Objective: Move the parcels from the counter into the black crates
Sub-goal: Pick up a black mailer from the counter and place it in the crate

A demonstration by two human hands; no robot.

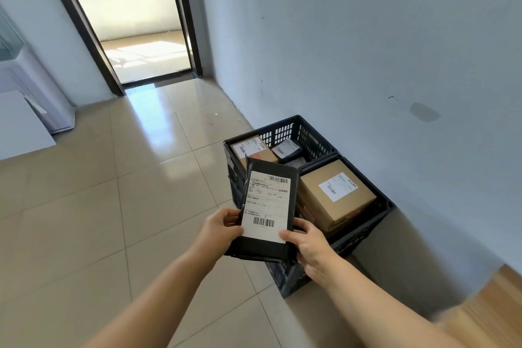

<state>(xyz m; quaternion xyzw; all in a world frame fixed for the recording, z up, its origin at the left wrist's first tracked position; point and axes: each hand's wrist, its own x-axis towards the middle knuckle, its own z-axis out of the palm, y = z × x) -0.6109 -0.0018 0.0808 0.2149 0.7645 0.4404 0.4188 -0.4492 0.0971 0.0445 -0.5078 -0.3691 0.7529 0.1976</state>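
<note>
Bright daylight pours through the doorway (147, 45) far beyond the grip, glaring off the glossy floor tiles (158, 133). Wide-angle bending curves the edges; the wooden corner (485, 308) nearest right is blurred.

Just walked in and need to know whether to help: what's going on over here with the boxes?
A person is holding a black parcel with both hands, left hand and right hand, above two black crates set against the wall. The far crate already holds a small cardboard box and a dark parcel; the near one holds a large cardboard box.
</note>
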